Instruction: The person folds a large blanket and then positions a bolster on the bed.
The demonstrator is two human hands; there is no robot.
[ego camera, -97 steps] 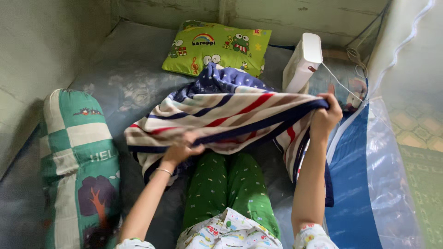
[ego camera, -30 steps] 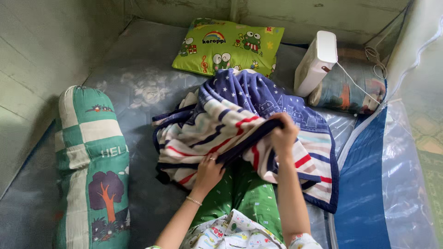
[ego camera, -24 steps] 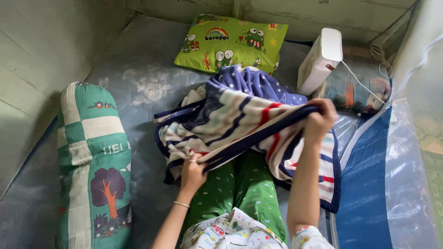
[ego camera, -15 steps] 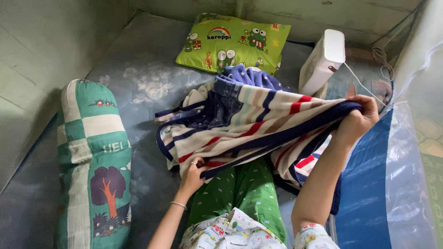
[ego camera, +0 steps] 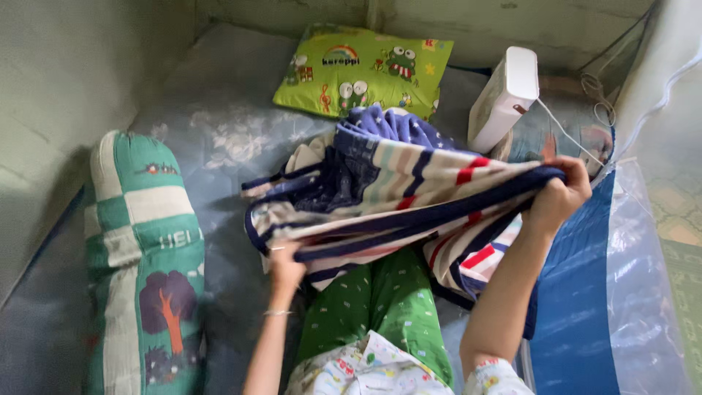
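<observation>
Striped fleece blanket [ego camera: 409, 197], cream with red and navy bands and a navy border, held stretched above green-trousered legs [ego camera: 373, 307] at centre frame. Left hand [ego camera: 284, 265] at 7 o'clock of the blanket, pinched on the navy border; somewhat blurred. Right hand [ego camera: 561, 194] at 3 o'clock, fist closed around the same border, raised higher. Edge taut between both hands; remainder bunched toward 12 o'clock on the grey floral mattress [ego camera: 219, 139].

Green frog-print pillow [ego camera: 362, 69] at 12 o'clock, white box-shaped device [ego camera: 503, 95] with cord at 1 o'clock, green-and-white checked bolster [ego camera: 139, 256] at 9 o'clock.

Judged step: straightening one edge ahead of a fold. Next move likely calls for matching corners, keeping tension even, clearing the device cord.
</observation>
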